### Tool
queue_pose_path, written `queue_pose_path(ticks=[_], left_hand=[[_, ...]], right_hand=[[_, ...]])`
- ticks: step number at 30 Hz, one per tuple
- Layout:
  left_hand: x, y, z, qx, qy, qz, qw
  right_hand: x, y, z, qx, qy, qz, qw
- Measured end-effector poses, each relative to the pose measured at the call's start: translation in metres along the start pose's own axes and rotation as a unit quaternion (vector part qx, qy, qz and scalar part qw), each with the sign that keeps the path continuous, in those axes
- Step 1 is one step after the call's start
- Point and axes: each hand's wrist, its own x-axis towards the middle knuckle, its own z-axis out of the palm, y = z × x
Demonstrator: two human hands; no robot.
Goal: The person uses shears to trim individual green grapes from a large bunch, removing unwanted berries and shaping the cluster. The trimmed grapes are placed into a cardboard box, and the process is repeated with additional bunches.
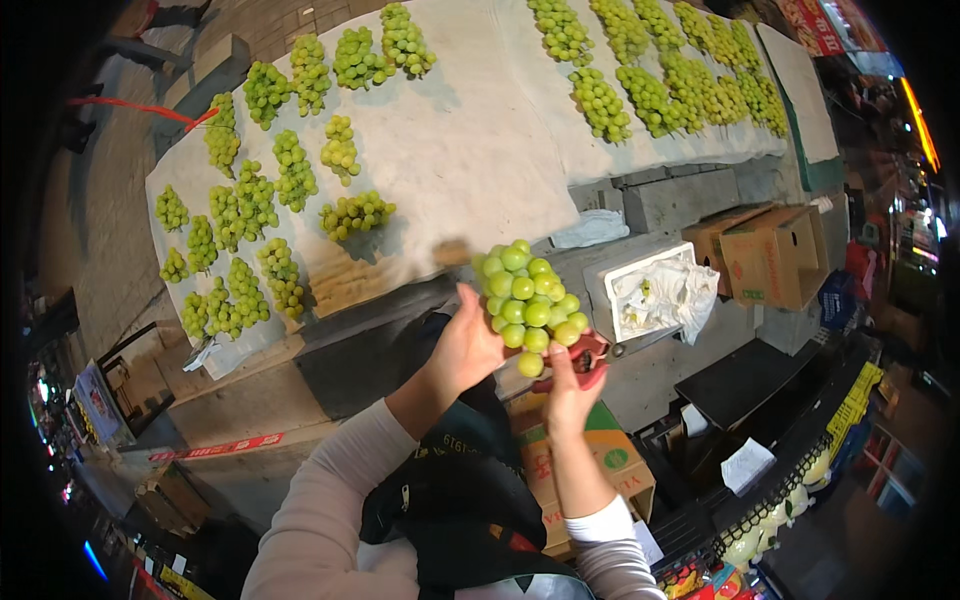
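A bunch of large green grapes (531, 296) is held up in front of me, above the near edge of the table. My left hand (474, 339) grips it from the left side, thumb up and fingers hidden behind the fruit. In my right hand (571, 394) are red-handled pruning shears (590, 349), partly covered by the fingers and the grapes. The right thumb touches the lower grapes. A loose grape bunch (357, 214) lies on the pale cloth (480, 142) to the left of the held one.
Several more bunches (244, 202) lie at the left of the cloth, others (660, 82) at the far right. A white foam box (611, 304) holding crumpled white bags stands right of my hands. Cardboard boxes (772, 251) sit beyond it; another carton (615, 454) stands below my right arm.
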Motion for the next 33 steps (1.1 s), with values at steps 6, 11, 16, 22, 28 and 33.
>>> queue_pose_path(ticks=[6, 11, 16, 22, 28, 33], left_hand=[[0.043, 0.065, -0.09, 0.053, 0.002, 0.024, 0.998], [0.089, 0.174, -0.171, 0.164, 0.046, 0.024, 0.985], [0.148, 0.285, -0.197, 0.297, 0.091, 0.051, 0.949], [0.192, 0.334, -0.19, 0.458, 0.317, 0.157, 0.816], [0.206, 0.335, -0.205, 0.569, 0.291, 0.16, 0.752], [0.198, 0.343, -0.206, 0.59, 0.387, 0.127, 0.697]], right_hand=[[0.034, 0.077, 0.054, 0.026, -0.12, -0.061, 0.99], [0.064, 0.104, 0.034, -0.043, -0.182, -0.038, 0.982], [0.075, 0.154, -0.043, -0.143, -0.094, 0.024, 0.985], [0.069, 0.181, -0.08, -0.149, -0.053, 0.051, 0.986], [0.05, 0.178, -0.06, -0.064, -0.063, 0.095, 0.991], [0.031, 0.163, -0.065, -0.076, -0.06, 0.096, 0.991]])
